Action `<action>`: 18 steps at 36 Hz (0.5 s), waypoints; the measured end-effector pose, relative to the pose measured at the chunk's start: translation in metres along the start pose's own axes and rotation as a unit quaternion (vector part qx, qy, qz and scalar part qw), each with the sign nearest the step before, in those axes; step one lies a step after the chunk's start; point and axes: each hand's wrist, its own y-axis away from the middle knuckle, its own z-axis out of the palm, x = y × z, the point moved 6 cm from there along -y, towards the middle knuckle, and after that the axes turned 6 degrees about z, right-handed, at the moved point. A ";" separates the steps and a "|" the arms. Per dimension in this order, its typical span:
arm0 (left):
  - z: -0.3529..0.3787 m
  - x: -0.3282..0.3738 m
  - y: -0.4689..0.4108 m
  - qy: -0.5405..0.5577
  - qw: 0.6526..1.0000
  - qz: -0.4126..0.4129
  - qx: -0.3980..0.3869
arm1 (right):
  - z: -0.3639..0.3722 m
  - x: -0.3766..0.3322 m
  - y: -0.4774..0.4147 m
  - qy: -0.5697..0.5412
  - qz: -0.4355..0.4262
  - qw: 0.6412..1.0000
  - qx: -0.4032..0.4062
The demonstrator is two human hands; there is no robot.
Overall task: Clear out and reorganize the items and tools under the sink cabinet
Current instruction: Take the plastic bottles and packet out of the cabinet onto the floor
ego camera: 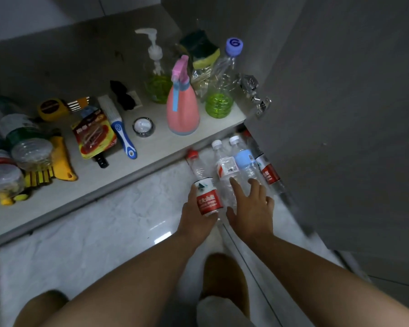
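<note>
Partway: left hand (194,218) grips red-label bottle (207,197) lying on floor (104,220) below shelf (57,74); right hand (252,208) spread open over clear bottle (224,166). Sprayer (182,109), brush (121,128) on shelf, apparently unsorted.

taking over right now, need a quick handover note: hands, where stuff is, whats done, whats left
Left hand grips a red-label bottle on the floor.
Right hand is open, fingertips on the clear white-cap bottle.
A blue-label bottle and a second red-label bottle sit beside the cabinet door.
In the cabinet: pink spray bottle, pump bottle, sponge, blue-handled brush, tape measure.
Done: four bottles grouped on the floor.
Left: probably sorting the cabinet items.
</note>
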 end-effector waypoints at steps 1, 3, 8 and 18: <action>0.002 0.001 -0.002 -0.003 1.000 0.000 -0.004 | 0.001 0.003 0.004 -0.003 0.012 1.000 0.001; 0.005 0.003 -0.005 -0.007 1.000 0.002 -0.012 | 0.004 0.010 0.009 -0.015 0.044 0.999 -0.006; 0.013 0.005 -0.007 0.000 0.999 -0.012 -0.044 | 0.006 0.018 0.010 -0.062 0.058 0.996 -0.018; 0.014 0.013 -0.015 0.043 0.997 -0.038 -0.042 | 0.006 0.018 -0.004 -0.081 0.025 0.996 -0.011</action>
